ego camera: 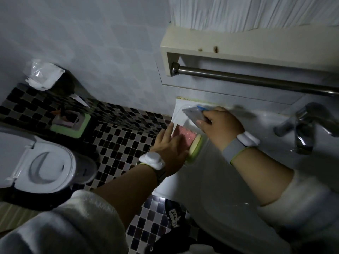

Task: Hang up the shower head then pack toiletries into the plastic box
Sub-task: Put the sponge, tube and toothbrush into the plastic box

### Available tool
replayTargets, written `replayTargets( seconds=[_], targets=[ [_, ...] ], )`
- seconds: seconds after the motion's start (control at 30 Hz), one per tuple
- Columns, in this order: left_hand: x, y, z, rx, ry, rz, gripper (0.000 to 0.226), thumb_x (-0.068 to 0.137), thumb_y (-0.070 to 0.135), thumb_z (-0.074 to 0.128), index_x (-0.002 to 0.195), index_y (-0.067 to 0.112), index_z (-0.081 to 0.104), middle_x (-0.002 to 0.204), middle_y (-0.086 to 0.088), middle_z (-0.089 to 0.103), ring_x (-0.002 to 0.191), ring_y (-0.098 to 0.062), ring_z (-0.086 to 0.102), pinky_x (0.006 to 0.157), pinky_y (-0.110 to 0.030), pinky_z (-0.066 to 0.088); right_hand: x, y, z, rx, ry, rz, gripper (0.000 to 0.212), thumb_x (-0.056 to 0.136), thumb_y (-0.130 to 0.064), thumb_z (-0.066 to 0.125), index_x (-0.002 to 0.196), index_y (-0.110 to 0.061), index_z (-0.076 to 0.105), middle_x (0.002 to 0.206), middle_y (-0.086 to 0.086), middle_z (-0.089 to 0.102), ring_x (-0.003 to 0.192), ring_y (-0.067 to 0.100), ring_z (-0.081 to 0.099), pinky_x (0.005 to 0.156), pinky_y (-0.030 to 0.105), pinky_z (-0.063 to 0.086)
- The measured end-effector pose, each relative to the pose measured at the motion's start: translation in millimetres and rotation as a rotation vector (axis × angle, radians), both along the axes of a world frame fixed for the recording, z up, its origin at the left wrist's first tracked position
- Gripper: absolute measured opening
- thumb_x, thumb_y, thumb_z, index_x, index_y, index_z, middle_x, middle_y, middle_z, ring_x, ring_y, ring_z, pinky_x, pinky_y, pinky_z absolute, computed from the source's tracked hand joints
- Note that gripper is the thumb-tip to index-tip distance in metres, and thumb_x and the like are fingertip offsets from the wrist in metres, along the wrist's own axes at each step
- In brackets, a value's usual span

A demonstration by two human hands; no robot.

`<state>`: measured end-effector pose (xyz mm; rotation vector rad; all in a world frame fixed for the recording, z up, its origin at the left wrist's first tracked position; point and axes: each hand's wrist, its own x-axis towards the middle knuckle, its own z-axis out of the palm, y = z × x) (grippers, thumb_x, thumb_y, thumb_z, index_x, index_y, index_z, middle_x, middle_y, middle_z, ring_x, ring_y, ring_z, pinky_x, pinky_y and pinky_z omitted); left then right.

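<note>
Packing is the step in hand, by my reading: both hands work at the back left corner of the sink (229, 162), where a clear plastic box (180, 110) sits on the rim against the wall. No shower head shows in view, so whether it hangs cannot be told.

The left hand (167, 149) lies flat, fingers spread and closed on nothing, pressing down on a pink sponge (183, 136) that sits just beside a round yellow-green soap (195, 148) at the front of the box. Whether these two lie inside the box or on its edge is hard to say, as the clear walls blur. The right hand (220, 125) has its grip closed around a flat silvery packet (192, 113) with a blue end, held tilted over the back of the box.

The next move, I judge, calls for lowering the packet into the free space behind the sponge while the left hand steadies the load, then letting go.

Counted: one box, one sponge, one soap, one packet, two hands, each with a white wrist band. One tap (300, 125) stands at the sink's back right, one rail (256, 80) runs above, and one toilet (45, 165) sits on the tiled floor to the left.
</note>
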<state>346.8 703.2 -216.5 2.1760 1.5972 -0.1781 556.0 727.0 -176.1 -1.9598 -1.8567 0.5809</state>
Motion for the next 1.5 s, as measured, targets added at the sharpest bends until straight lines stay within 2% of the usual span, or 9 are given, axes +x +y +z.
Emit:
replayTargets(
  seconds=[0.2,0.3,0.43,0.73,0.9,1.03,1.23,1.37,1.5],
  targets=[
    [3.7,-6.6,-5.7,0.096,-0.063,0.015,0.052,0.099,0.052,0.037,0.143,0.026,0.045,0.167,-0.004,0.006,0.153,-0.033,0.005,0.122,-0.052,0.022,-4.3,21.5,-3.8,-0.065,-0.35,0.249,0.021,0.094,-0.041,0.049,0.104,-0.028,0.064,0.104,0.004,0.052,0.097,0.032,0.06,0.071,0.031,0.044],
    [3.9,-6.9,1.5,0.028,-0.034,0.015,0.06,0.096,0.054,0.038,0.149,0.028,0.036,0.168,0.003,-0.003,0.153,-0.031,-0.002,0.12,-0.052,0.024,-8.1,34.1,-7.3,-0.176,-0.499,0.305,0.028,0.099,-0.03,0.044,0.119,-0.024,0.063,0.122,0.007,0.054,0.109,0.032,0.06,0.075,0.03,0.038],
    [2.5,-2.8,2.7,-0.078,0.022,-0.021,0.072,0.088,0.064,0.034,0.152,0.034,0.024,0.165,0.012,-0.016,0.153,-0.027,-0.01,0.118,-0.056,0.026,-13.9,37.8,-18.2,-0.22,-0.648,0.392,0.034,0.091,-0.015,0.046,0.118,-0.016,0.068,0.121,0.009,0.061,0.105,0.033,0.064,0.08,0.033,0.049],
    [-4.2,0.7,0.8,-0.084,0.055,-0.059,0.084,0.082,0.078,0.04,0.153,0.038,0.02,0.163,0.017,-0.021,0.153,-0.019,-0.012,0.117,-0.053,0.026,-29.0,45.6,-14.5,-0.392,-0.775,0.557,0.032,0.091,-0.001,0.044,0.114,-0.003,0.065,0.118,0.013,0.063,0.104,0.033,0.064,0.082,0.042,0.054],
    [-1.5,-1.6,3.2,-0.12,0.052,-0.049,0.087,0.08,0.079,0.043,0.153,0.039,0.019,0.162,0.019,-0.024,0.153,-0.019,-0.013,0.119,-0.053,0.022,-33.8,44.3,-20.3,-0.395,-0.797,0.563,0.033,0.095,-0.001,0.038,0.113,-0.006,0.066,0.119,0.011,0.065,0.107,0.031,0.064,0.071,0.038,0.045],
    [-0.4,-0.3,11.1,-0.154,0.052,-0.058,0.096,0.075,0.084,0.047,0.154,0.038,0.017,0.161,0.019,-0.025,0.153,-0.023,-0.007,0.12,-0.053,0.02,-33.9,44.0,-20.0,-0.4,-0.823,0.587,0.032,0.093,-0.002,0.042,0.114,-0.008,0.065,0.119,0.008,0.063,0.105,0.031,0.064,0.078,0.043,0.053],
    [-0.2,-0.2,17.3,-0.145,0.086,-0.076,0.109,0.065,0.089,0.051,0.154,0.037,0.017,0.163,0.013,-0.023,0.149,-0.03,0.01,0.116,-0.05,0.026,-23.8,45.4,-25.0,-0.336,-0.625,0.515,0.03,0.086,-0.005,0.048,0.111,-0.013,0.062,0.115,0.008,0.061,0.098,0.031,0.065,0.08,0.038,0.055],
    [3.1,-1.1,20.6,-0.115,0.086,-0.085,0.098,0.066,0.089,0.049,0.148,0.042,0.023,0.165,0.011,-0.016,0.145,-0.033,0.022,0.108,-0.051,0.035,-16.5,27.4,-25.1,-0.165,-0.374,0.289,0.045,0.087,-0.007,0.052,0.128,-0.026,0.055,0.13,0.004,0.051,0.109,0.031,0.061,0.084,0.037,0.053],
    [6.7,-4.6,35.9,-0.104,0.053,-0.081,0.09,0.074,0.083,0.049,0.15,0.044,0.018,0.167,0.005,-0.001,0.145,-0.034,0.025,0.108,-0.049,0.035,-14.8,-6.7,-14.7,-0.065,-0.154,0.108,0.034,0.094,-0.024,0.052,0.127,-0.032,0.055,0.131,-0.004,0.048,0.114,0.027,0.057,0.092,0.037,0.05]
  ],
)
